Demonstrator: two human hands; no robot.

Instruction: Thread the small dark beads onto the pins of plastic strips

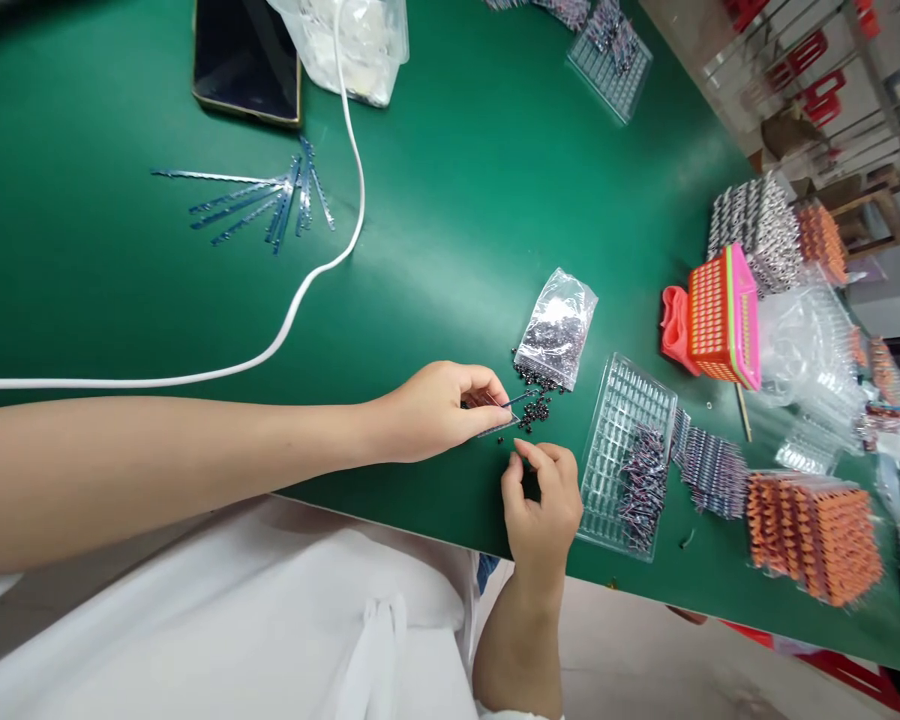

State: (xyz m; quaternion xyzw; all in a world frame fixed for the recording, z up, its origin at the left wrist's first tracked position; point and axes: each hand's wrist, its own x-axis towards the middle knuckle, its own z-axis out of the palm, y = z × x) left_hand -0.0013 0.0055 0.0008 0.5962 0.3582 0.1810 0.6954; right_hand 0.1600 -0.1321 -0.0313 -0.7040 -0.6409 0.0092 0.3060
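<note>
My left hand (450, 410) is closed, thumb against fingers, on a thin blue metal strip (521, 398) that sticks out past the fingertips. Just beyond those tips lies a loose pile of small dark beads (534, 412) on the green table. Below it, my right hand (544, 495) curls with thumb and forefinger brought together near the pile; whatever is between them is too small to make out. A clear plastic bag (559, 325) with more dark beads lies at the pile's far side. To the right sits a clear ribbed tray (607, 450) partly filled with thin purplish pieces (643, 485).
Several loose blue strips (281, 200) lie fanned out at upper left, near a phone (247, 60). A white cable (300, 290) curves across the table (435, 230). At right stand an orange-pink basket (712, 315) and stacked trays of orange pieces (814, 535).
</note>
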